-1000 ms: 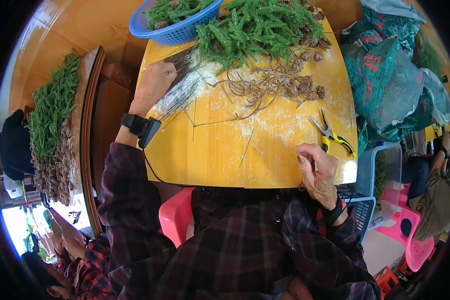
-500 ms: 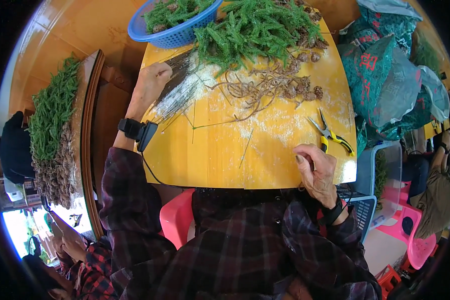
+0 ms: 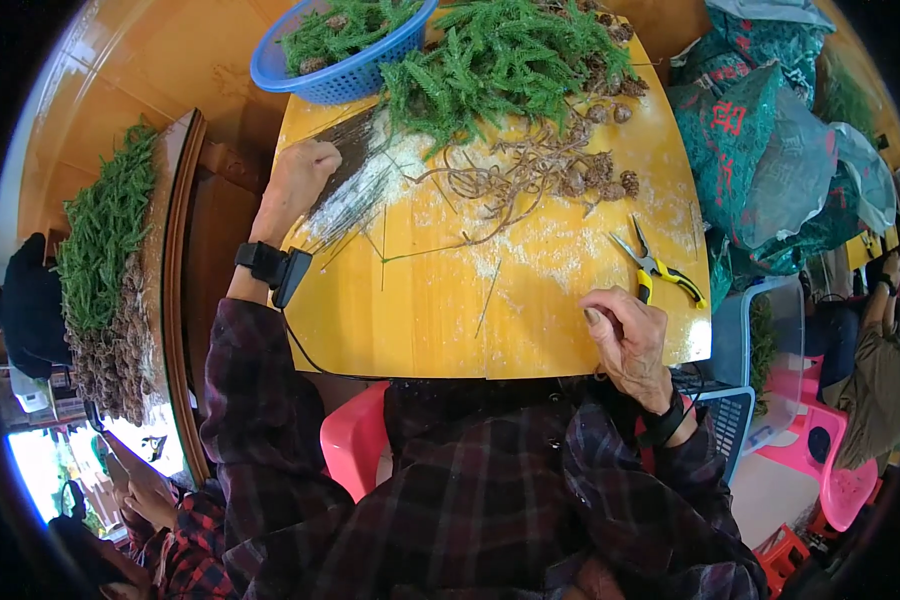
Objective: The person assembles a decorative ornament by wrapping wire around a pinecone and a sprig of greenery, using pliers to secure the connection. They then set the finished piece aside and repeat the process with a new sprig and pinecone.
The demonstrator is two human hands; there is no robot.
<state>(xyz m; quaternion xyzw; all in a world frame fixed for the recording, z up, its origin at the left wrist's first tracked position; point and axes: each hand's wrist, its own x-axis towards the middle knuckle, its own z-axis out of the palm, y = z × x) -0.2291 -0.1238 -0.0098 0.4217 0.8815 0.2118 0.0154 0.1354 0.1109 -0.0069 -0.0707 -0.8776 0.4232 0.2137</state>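
My left hand (image 3: 303,182) rests in a loose fist at the left edge of the yellow table (image 3: 410,320). Just right of it lies a bundle of thin dark wires (image 3: 355,185), dusted with white powder. My right hand (image 3: 628,338) is curled closed at the front right edge, and nothing shows in it. Beyond its fingers lie long-nose pliers (image 3: 652,268) with yellow and black handles, their jaws apart. Brown twisted stems (image 3: 505,185) and pine cones (image 3: 600,170) lie mid-table. Behind them is a heap of green artificial pine sprigs (image 3: 505,70).
A blue plastic basket (image 3: 360,78) with sprigs and cones stands at the far left. Green plastic bags (image 3: 745,160) and a clear bin (image 3: 775,350) are to the right. Another table (image 3: 175,250) with sprigs and cones stands left. Other people sit at lower left and far right.
The whole view has shifted slightly. Both hands keep their pose, and the things on the table stay where they were.
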